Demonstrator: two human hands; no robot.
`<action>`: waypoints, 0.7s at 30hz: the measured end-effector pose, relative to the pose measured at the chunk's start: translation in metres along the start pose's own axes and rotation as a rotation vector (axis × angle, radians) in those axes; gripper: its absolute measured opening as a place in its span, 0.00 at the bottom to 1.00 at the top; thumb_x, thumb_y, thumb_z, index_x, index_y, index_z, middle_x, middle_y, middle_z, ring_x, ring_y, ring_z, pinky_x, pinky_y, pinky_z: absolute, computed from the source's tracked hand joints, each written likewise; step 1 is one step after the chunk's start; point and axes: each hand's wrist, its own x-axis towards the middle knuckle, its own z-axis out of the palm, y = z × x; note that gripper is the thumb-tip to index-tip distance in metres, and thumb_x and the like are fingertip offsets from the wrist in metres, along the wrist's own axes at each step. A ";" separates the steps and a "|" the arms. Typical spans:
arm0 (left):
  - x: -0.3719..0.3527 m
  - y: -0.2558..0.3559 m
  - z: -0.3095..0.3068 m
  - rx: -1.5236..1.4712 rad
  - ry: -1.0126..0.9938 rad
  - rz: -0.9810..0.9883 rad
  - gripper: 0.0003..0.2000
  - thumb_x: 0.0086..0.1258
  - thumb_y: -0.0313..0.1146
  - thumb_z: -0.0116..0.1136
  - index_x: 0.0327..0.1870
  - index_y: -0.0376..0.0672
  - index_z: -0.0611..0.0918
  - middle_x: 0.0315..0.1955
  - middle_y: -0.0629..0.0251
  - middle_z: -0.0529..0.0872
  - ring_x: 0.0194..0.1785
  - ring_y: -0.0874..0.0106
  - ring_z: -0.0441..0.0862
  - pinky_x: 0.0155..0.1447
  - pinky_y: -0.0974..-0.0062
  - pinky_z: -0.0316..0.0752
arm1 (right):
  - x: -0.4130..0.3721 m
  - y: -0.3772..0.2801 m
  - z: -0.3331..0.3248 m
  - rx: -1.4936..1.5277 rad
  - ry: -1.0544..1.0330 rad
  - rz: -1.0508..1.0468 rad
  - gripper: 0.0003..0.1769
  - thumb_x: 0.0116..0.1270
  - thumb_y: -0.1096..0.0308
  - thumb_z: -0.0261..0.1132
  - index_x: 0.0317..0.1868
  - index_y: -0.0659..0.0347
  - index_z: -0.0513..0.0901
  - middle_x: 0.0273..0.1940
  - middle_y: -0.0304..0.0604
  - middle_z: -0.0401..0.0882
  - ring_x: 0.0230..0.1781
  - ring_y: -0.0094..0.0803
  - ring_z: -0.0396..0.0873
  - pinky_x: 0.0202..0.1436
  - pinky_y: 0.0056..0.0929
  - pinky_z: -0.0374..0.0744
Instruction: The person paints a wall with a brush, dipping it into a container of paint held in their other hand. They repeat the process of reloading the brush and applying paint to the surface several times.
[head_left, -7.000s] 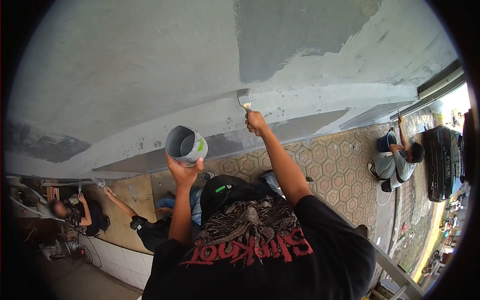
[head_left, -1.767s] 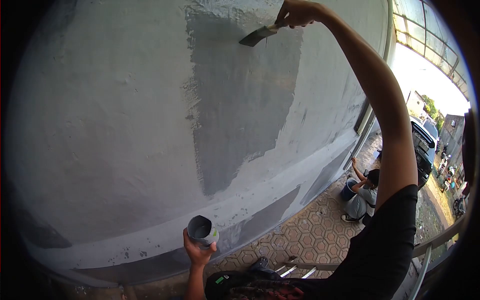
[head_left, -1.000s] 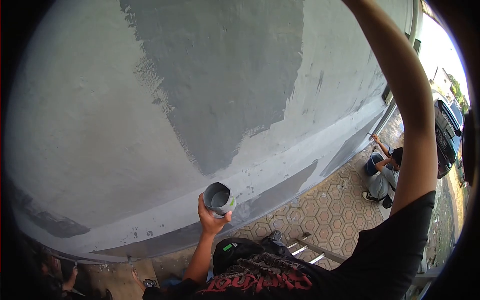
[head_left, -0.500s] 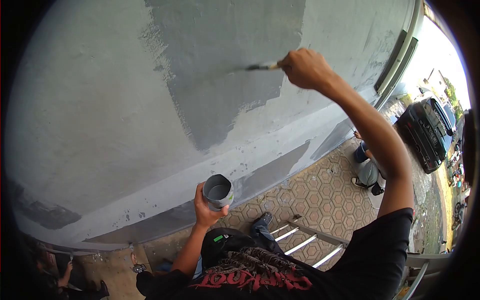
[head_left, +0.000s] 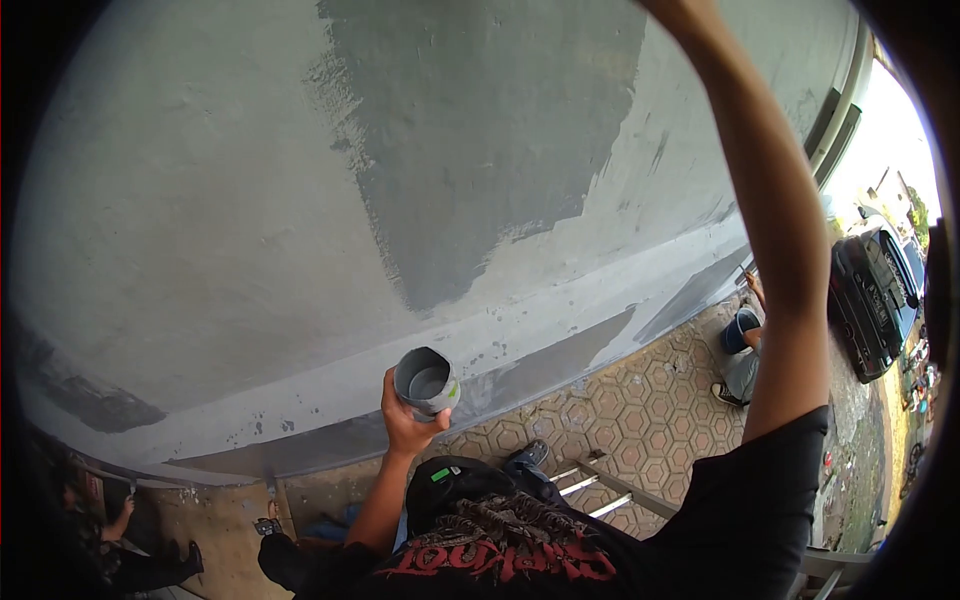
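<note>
My left hand [head_left: 408,425] is wrapped around a cup of grey paint [head_left: 425,385], its rim uneven and its outside smeared. The cup is held in front of the wall, above my waist. My right arm [head_left: 770,220] stretches up along the wall, and only the base of my right hand [head_left: 682,8] shows at the top edge. Its fingers, and anything in them, are out of the frame. The wall [head_left: 200,230] is light grey, with a darker grey painted patch [head_left: 480,130] that narrows to a ragged lower end.
A metal ladder [head_left: 640,497] stands beside me over hexagonal paving [head_left: 640,420]. At the wall's right foot a person holds a dark blue bucket [head_left: 738,332]. Other people [head_left: 130,545] are at lower left. A dark car [head_left: 872,300] is parked at right, beyond a wall pipe [head_left: 840,115].
My right hand, which held a paintbrush against the dark patch, has moved upward, mostly out of view. The view has shifted slightly. My left hand keeps hold of the cup.
</note>
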 end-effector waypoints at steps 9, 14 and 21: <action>-0.001 -0.005 -0.006 0.038 -0.020 0.000 0.41 0.52 0.40 0.80 0.65 0.36 0.67 0.55 0.56 0.79 0.59 0.65 0.80 0.64 0.65 0.75 | -0.249 0.002 0.138 -0.027 -0.504 -0.081 0.12 0.64 0.74 0.61 0.45 0.62 0.88 0.30 0.57 0.84 0.29 0.52 0.86 0.32 0.46 0.83; -0.011 -0.007 -0.011 0.048 0.003 0.007 0.41 0.52 0.40 0.80 0.65 0.36 0.68 0.55 0.56 0.79 0.59 0.65 0.80 0.65 0.65 0.75 | -0.223 0.010 0.133 -0.104 -0.625 -0.061 0.10 0.60 0.73 0.63 0.37 0.60 0.91 0.33 0.57 0.87 0.34 0.52 0.88 0.37 0.45 0.85; -0.018 -0.009 -0.012 0.026 0.029 -0.035 0.40 0.52 0.38 0.79 0.64 0.35 0.69 0.54 0.57 0.80 0.59 0.67 0.81 0.64 0.66 0.75 | -0.084 -0.015 0.040 -0.177 -0.268 -0.084 0.14 0.67 0.71 0.61 0.46 0.60 0.91 0.35 0.56 0.88 0.32 0.47 0.87 0.35 0.42 0.83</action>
